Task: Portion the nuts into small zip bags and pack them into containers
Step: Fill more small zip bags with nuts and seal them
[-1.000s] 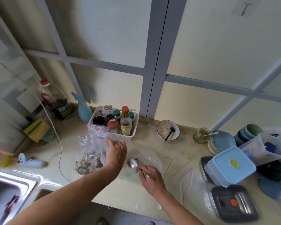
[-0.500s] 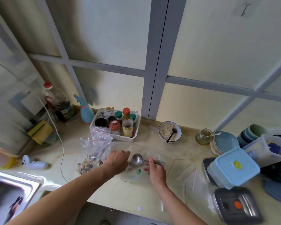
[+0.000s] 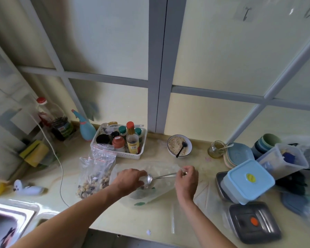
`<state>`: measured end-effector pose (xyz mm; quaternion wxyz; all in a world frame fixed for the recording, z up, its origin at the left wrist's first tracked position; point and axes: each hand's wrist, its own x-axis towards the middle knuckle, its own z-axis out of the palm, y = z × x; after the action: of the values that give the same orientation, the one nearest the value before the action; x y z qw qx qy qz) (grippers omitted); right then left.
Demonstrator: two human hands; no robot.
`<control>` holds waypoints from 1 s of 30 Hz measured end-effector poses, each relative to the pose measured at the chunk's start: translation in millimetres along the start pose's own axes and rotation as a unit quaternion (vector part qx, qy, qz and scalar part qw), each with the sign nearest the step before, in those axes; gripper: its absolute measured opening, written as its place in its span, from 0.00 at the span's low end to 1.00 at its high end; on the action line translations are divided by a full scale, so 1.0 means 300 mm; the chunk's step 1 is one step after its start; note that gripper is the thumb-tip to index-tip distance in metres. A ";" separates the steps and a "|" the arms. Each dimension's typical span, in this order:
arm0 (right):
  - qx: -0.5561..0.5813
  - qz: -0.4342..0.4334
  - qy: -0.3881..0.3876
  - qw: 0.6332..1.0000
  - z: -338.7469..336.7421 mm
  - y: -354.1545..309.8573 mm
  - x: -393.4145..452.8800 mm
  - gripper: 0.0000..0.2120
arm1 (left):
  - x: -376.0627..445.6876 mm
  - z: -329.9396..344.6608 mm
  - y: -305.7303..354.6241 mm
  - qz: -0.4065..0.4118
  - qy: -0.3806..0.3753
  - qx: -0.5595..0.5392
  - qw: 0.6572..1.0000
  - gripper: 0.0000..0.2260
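Note:
A large clear plastic bag with green marks lies on the counter in front of me. My right hand grips the handle end of a metal spoon, whose bowl sits at the bag's left side. My left hand holds the bag's left edge beside the spoon bowl. To the left stands a clear zip bag of nuts with a red zip strip, open at the top. A light blue lidded container sits at the right.
A white basket of bottles stands behind the bags. A bowl of grains holds a dark spoon. Plates, cups and a clear tub crowd the right. A steel lid lies front right; the sink is front left.
My right hand slid out along the spoon handle to its end, to the right. My left hand moved from the nut bag down to the big bag's left edge.

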<state>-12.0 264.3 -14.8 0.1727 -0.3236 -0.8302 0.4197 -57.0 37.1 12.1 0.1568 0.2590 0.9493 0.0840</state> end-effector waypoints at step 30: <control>-0.399 -0.100 -0.349 0.842 0.000 0.168 0.092 0.22 | -0.049 -0.059 0.239 0.002 0.247 -0.242 0.938 0.03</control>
<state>-12.4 305.2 -55.2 -0.2316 -0.1115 -0.9592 0.1180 -17.6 89.0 49.7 -0.0252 0.1863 0.9087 0.3728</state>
